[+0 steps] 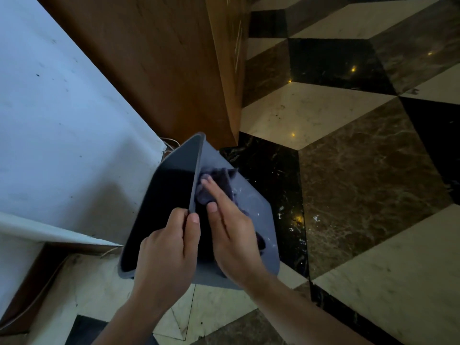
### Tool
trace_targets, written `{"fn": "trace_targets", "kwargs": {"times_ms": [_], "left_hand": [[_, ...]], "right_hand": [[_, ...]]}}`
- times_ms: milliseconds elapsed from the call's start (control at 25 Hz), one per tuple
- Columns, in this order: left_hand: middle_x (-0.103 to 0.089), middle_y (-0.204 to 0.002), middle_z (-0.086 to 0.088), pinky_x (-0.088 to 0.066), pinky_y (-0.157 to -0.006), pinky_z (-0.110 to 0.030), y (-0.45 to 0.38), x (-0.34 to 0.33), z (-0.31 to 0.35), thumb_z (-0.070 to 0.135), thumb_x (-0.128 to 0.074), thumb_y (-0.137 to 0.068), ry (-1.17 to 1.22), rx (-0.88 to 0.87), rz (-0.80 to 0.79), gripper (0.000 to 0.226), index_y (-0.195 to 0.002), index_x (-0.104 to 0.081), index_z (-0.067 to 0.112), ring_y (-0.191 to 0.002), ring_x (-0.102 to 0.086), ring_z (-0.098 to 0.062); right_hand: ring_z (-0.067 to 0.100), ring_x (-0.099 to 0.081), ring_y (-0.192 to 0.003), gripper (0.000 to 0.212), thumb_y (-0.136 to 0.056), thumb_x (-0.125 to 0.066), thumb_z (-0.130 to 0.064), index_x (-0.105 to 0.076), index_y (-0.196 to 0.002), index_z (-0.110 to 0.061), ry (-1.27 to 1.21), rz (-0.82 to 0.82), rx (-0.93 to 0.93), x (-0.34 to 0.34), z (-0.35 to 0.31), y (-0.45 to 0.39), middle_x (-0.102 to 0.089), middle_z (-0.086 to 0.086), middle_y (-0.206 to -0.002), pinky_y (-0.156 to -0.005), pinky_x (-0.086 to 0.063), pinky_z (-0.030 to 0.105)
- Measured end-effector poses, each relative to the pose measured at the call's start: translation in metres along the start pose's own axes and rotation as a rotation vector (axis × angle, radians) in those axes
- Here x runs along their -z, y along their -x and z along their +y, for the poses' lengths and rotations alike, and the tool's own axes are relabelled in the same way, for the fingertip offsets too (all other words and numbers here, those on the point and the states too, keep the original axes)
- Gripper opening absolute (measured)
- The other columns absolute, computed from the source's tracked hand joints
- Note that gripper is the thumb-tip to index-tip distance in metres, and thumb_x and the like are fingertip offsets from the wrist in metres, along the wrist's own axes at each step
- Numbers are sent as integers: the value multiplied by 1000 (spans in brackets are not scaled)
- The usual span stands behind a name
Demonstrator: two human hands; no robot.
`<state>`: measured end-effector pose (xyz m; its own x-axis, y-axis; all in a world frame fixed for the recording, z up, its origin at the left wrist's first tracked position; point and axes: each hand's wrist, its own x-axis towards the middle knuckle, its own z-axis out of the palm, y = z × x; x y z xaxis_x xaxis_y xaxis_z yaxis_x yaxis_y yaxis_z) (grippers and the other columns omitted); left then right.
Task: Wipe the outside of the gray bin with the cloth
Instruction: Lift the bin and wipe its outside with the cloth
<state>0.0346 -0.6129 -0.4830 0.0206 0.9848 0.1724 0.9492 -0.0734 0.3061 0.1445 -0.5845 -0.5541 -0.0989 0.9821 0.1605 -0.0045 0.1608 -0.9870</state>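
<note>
The gray bin sits low in the view, at about 6 o'clock from centre, tipped so its dark opening faces 9 o'clock and one outer wall faces up. The left hand grips the rim at the near corner, thumb on the outside and fingers curled over the edge. The right hand lies on the upturned wall with fingers nearly straight, pressing the dark cloth flat against it; the cloth bunches out beyond the fingertips toward 12 o'clock.

Judgement: the wiping stroke is under way on this one wall. To do it well, keep the left-hand grip firm so the bin does not twist, carry the cloth in overlapping passes right to the rim and corners, then turn the bin for the remaining walls.

Pale flecks show on the wall at 3 o'clock of the right hand; whether dirt or scratches cannot be told. The other outer walls and the base are hidden. The bin's interior is too dark to read. Lighting is dim throughout.
</note>
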Motion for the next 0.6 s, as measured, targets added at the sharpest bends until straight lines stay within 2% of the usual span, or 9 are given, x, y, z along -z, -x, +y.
{"fn": "trace_targets", "kwargs": {"times_ms": [80, 160, 320, 480, 600], "left_hand": [[-49, -46, 4, -31, -40, -24, 5, 1, 1, 46, -24, -91, 60, 46, 11, 30, -74, -41, 27, -44, -51, -17], [-48, -45, 4, -31, -40, -26, 12, 2, 1, 46, -24, -89, 105, 84, 29, 29, -72, -39, 29, -55, -55, -16], [-45, -44, 4, -31, -41, -30, 24, 0, -2, 48, -23, -87, 91, 141, 50, 27, -74, -39, 31, -40, -46, -15], [-46, -47, 4, -31, -45, -26, 31, 2, -6, 42, -27, -88, 139, 275, 95, 26, -68, -39, 29, -46, -46, -10], [-43, -46, 3, -31, -47, -27, 31, 4, -9, 36, -30, -88, 159, 327, 121, 26, -65, -38, 28, -48, -43, -10]], "right_hand": [[1, -34, -145, 48, -106, -31, -37, -36, -153, -27, 80, -69, 92, -7, -17, -3, -40, -10, -158, -116, -35, 30], [1, -24, -149, 51, -107, -28, -39, -27, -156, -26, 241, -127, 114, -10, -12, -9, -30, -10, -163, -120, -26, 30], [9, -12, -153, 55, -106, -23, -46, -17, -159, -31, 385, -168, -74, -8, 21, -37, -18, -13, -166, -125, -8, 33], [22, 2, -155, 55, -106, -23, -45, -15, -158, -32, 462, -207, -276, 7, 72, -58, -12, -11, -167, -123, -4, 41], [26, 2, -155, 49, -103, -27, -50, -26, -151, -38, 426, -102, -458, 28, 108, -55, -13, -10, -167, -121, -4, 52]]}}
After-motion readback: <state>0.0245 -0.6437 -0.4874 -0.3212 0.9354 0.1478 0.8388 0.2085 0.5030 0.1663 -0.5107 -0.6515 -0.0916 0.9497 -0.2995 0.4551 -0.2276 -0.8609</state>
